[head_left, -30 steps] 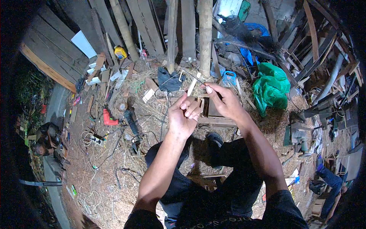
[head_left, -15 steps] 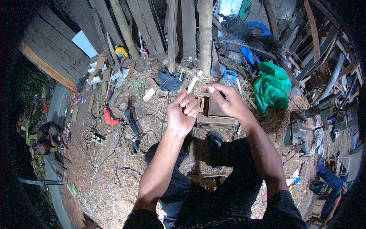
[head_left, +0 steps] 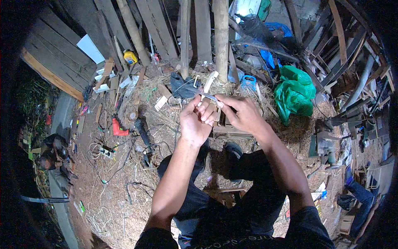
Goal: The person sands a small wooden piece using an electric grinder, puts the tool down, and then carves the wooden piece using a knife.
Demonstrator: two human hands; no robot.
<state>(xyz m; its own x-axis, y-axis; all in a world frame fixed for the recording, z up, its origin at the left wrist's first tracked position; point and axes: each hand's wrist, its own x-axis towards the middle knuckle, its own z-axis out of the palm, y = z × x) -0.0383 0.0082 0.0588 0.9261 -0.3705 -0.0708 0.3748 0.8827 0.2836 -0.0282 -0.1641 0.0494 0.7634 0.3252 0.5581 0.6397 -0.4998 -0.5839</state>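
My left hand [head_left: 196, 124] is closed around a small pale wooden piece [head_left: 210, 81] that sticks up past the fingers, its top end notched. Across that piece lies a thin flat grey strip [head_left: 208, 96], pinched between the thumb and fingers of my right hand [head_left: 244, 113]. The strip looks like a blade or small file; I cannot tell which. Both hands are raised in front of me, fingertips close together. Below them is a low wooden box-like piece [head_left: 232, 130], partly hidden by my right hand.
A red power tool [head_left: 120, 128] and a dark angle grinder [head_left: 143, 132] lie on the left among cords. On the right sits a green plastic bag [head_left: 295, 93], with a blue object [head_left: 248, 82] beside it. Planks lean at the back. A person [head_left: 56, 155] sits at far left.
My right hand has moved slightly left and down to my left hand, and the grey strip now shows across the wooden piece. The wooden piece has tilted a little.
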